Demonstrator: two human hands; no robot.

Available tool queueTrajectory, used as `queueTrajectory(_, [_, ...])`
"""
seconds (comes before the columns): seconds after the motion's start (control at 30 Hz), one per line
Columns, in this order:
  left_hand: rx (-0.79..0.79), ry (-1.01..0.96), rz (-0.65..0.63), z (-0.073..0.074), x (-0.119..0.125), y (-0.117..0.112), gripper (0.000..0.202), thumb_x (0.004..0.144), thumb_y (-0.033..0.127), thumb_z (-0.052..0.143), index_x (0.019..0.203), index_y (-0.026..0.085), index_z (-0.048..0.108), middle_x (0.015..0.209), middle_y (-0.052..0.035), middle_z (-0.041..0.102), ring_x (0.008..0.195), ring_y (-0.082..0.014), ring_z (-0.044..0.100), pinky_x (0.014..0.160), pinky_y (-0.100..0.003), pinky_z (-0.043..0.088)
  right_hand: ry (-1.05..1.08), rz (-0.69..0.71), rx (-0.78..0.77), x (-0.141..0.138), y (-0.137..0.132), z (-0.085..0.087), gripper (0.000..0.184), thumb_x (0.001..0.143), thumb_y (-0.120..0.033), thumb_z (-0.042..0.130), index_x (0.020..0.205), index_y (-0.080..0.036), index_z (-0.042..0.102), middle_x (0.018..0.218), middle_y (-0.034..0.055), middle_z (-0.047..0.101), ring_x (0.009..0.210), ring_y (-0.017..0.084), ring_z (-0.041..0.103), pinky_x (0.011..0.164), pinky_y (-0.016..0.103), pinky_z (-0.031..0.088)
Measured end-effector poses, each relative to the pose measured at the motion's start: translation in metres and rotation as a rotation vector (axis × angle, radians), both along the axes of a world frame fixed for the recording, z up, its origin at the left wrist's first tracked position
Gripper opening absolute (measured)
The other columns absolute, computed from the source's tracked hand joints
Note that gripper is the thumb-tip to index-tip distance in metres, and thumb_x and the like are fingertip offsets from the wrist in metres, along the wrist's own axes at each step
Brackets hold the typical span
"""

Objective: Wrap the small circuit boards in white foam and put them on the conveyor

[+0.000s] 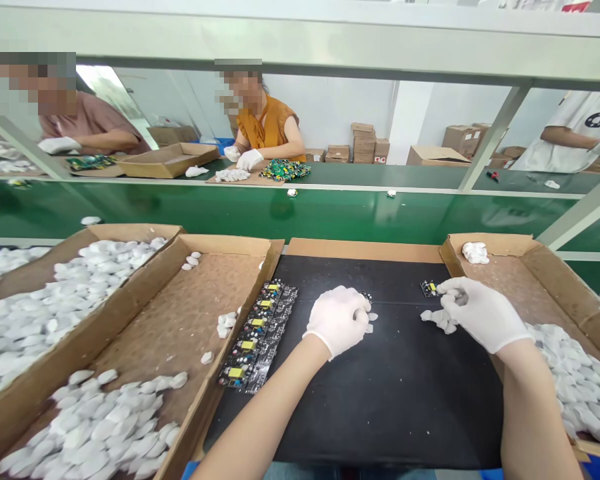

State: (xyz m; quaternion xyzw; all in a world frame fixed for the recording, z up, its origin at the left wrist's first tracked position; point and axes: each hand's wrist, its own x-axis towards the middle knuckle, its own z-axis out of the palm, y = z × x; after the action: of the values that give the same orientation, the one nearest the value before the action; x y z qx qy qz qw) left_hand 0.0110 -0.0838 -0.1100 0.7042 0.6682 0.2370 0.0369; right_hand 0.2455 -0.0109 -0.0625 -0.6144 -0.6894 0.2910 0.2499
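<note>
My left hand [337, 322], in a white glove, is over the middle of the black mat [380, 393] with its fingers curled in. At its fingertips are small white pieces [371, 318], and part of a circuit board [366, 296] shows behind the fingers; its grip is mostly hidden. My gloved right hand [485, 315] is bent in a pinch at the mat's right side. Beside its fingertips lies a small circuit board with a yellow part [429, 288], and a little pile of white pieces [440, 320] lies just below. What the right fingers pinch is too small to tell.
A row of joined circuit boards [247, 345] lies along the mat's left edge. Cardboard trays of white pieces stand left [200, 287] and right [545, 287]. Beyond runs a green conveyor belt [340, 217] carrying small items. Co-workers in gloves sit across it; a metal beam [300, 43] spans overhead.
</note>
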Motion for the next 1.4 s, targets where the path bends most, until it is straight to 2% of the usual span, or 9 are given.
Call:
queueTrajectory(0.1, [-0.005, -0.07, 0.059, -0.004, -0.003, 0.004, 0.028, 0.076, 0.014, 0.047, 0.085, 0.027, 0.07, 0.091, 0.0019, 0.07, 0.088, -0.0214, 0.062, 0.08, -0.036, 0.048, 0.144, -0.032, -0.021, -0.008, -0.003, 0.008, 0.022, 0.073, -0.023, 0.061, 0.095, -0.019, 0.062, 0.061, 0.0017, 0.064, 0.042, 0.015, 0.059, 0.046, 0.029, 0.048])
queueTrajectory(0.23, [-0.014, -0.061, 0.094, -0.014, -0.006, 0.012, 0.034, 0.077, 0.024, 0.053, 0.109, 0.026, 0.063, 0.116, -0.0028, 0.063, 0.106, -0.0252, 0.056, 0.091, -0.04, 0.046, 0.521, -0.016, -0.176, -0.025, -0.003, -0.005, 0.032, 0.072, -0.032, 0.067, 0.102, -0.02, 0.064, 0.093, 0.0082, 0.066, 0.06, 0.014, 0.062, 0.041, 0.022, 0.044])
queueTrajectory(0.4, [-0.096, 0.008, 0.019, -0.025, -0.006, 0.017, 0.036, 0.074, 0.026, 0.058, 0.11, 0.023, 0.062, 0.124, -0.0061, 0.059, 0.118, -0.0261, 0.049, 0.098, -0.044, 0.04, 1.011, 0.178, -0.57, -0.049, -0.002, -0.035, 0.028, 0.067, -0.031, 0.072, 0.091, -0.016, 0.071, 0.086, 0.0073, 0.065, 0.061, 0.009, 0.052, 0.052, 0.021, 0.045])
queueTrajectory(0.5, [-0.116, -0.01, 0.022, -0.028, -0.007, 0.018, 0.028, 0.072, 0.027, 0.062, 0.1, 0.023, 0.064, 0.116, -0.0042, 0.063, 0.112, -0.0237, 0.053, 0.098, -0.041, 0.039, 1.115, 0.149, -0.627, -0.058, -0.004, -0.046, 0.029, 0.062, -0.022, 0.076, 0.09, -0.019, 0.072, 0.086, 0.0043, 0.064, 0.061, 0.008, 0.05, 0.052, 0.02, 0.044])
queueTrajectory(0.63, [-0.158, -0.02, 0.039, -0.028, -0.008, 0.017, 0.034, 0.07, 0.034, 0.067, 0.102, 0.025, 0.063, 0.117, -0.0042, 0.062, 0.115, -0.0244, 0.051, 0.101, -0.042, 0.034, 1.081, 0.099, -0.504, -0.065, -0.009, -0.049, 0.033, 0.063, -0.033, 0.077, 0.092, -0.019, 0.071, 0.079, 0.0028, 0.064, 0.054, 0.006, 0.045, 0.048, 0.02, 0.038])
queueTrajectory(0.83, [-0.207, -0.039, 0.079, -0.024, -0.008, 0.019, 0.029, 0.067, 0.036, 0.069, 0.093, 0.025, 0.066, 0.116, -0.0033, 0.063, 0.116, -0.024, 0.051, 0.102, -0.041, 0.033, 0.918, 0.286, -0.377, -0.07, -0.019, -0.049, 0.036, 0.069, -0.042, 0.07, 0.093, -0.016, 0.068, 0.07, 0.0018, 0.062, 0.051, 0.007, 0.044, 0.048, 0.023, 0.035])
queueTrajectory(1.13, [-0.168, -0.023, 0.033, -0.029, -0.011, 0.02, 0.034, 0.067, 0.037, 0.07, 0.1, 0.029, 0.067, 0.119, -0.0044, 0.062, 0.117, -0.0259, 0.051, 0.1, -0.043, 0.035, 0.912, 0.337, -0.427, -0.075, -0.022, -0.053, 0.045, 0.071, -0.042, 0.068, 0.106, -0.015, 0.063, 0.073, 0.0022, 0.063, 0.05, 0.007, 0.045, 0.049, 0.024, 0.038])
queueTrajectory(1.3, [-0.091, -0.028, 0.063, -0.028, -0.011, 0.021, 0.026, 0.066, 0.041, 0.071, 0.084, 0.023, 0.068, 0.104, -0.0052, 0.067, 0.109, -0.0262, 0.055, 0.104, -0.051, 0.027, 0.784, 0.331, -0.385, -0.074, -0.02, -0.052, 0.045, 0.069, -0.046, 0.069, 0.098, -0.013, 0.063, 0.072, 0.0048, 0.067, 0.046, 0.008, 0.049, 0.046, 0.025, 0.041])
queueTrajectory(1.4, [0.022, -0.048, 0.075, -0.021, -0.01, 0.019, 0.026, 0.067, 0.038, 0.072, 0.087, 0.023, 0.066, 0.094, -0.0027, 0.069, 0.104, -0.0237, 0.057, 0.107, -0.051, 0.021, 0.733, 0.353, -0.233, -0.072, -0.021, -0.054, 0.037, 0.072, -0.046, 0.067, 0.093, -0.015, 0.065, 0.075, 0.0062, 0.068, 0.054, 0.013, 0.058, 0.052, 0.029, 0.048])
